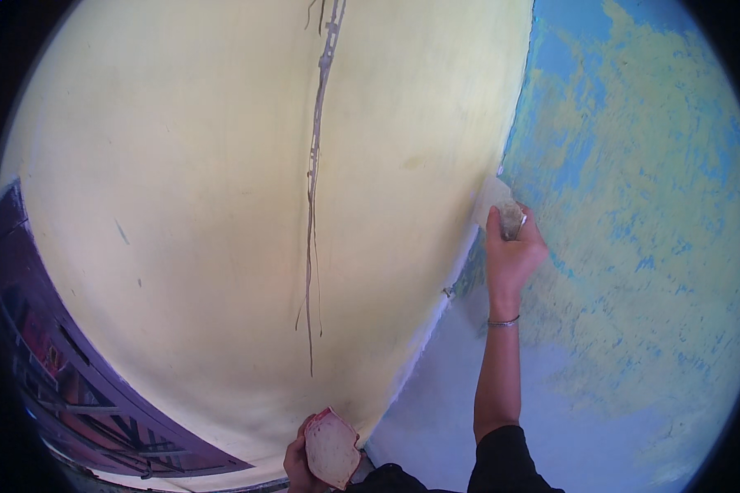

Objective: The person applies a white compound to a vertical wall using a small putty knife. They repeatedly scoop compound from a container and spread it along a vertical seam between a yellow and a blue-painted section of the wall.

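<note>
My right hand (pixel 511 246) grips a thin, pale, scraper-like piece (pixel 493 197) with a grey, smeared part, held against the corner where the cream wall (pixel 181 164) meets the patchy green-and-blue wall (pixel 633 164). Down at the lower edge, my left hand (pixel 300 456) is closed around a flat, irregular board (pixel 329 448), pale on its face with reddish edges. A dark, branching streak (pixel 311 181) runs down the cream wall left of my right hand. A smooth pale blue-grey area (pixel 436 403) covers the lower part of the right wall.
A purple-framed window (pixel 66 370) with dark bars and pinkish panes curves along the left side of the cream wall. A small dark knob-like spot (pixel 447 292) sits on the corner seam below my right hand.
</note>
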Tool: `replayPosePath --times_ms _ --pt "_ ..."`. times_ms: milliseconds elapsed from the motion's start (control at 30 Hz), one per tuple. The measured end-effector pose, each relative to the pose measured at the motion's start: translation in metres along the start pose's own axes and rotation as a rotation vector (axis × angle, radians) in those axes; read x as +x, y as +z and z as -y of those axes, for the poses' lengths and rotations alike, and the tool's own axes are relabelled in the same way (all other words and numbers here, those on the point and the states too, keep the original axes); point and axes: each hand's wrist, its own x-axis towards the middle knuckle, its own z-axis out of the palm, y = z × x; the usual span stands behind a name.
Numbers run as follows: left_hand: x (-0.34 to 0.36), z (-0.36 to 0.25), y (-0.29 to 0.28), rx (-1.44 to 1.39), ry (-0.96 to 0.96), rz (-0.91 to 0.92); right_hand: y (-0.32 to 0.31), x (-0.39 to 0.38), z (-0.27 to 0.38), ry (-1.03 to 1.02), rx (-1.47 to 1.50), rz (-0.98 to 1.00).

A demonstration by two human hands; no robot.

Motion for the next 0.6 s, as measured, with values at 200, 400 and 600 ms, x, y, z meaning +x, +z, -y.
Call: replayPosePath --times_ms 200,400,600 --pt "0.000 -0.006 -0.005 -0.012 -0.053 0.107 0.007 -0.011 0.020 -0.113 -0.189 -0.040" --pt "0.002 -0.007 -0.009 -0.071 -0.100 0.055 0.018 -0.008 0.016 -0.120 -0.200 -0.060" --pt "0.001 -0.005 -0.018 -0.050 -0.083 0.088 0.013 0.008 -0.008 -0.142 -0.189 -0.059"
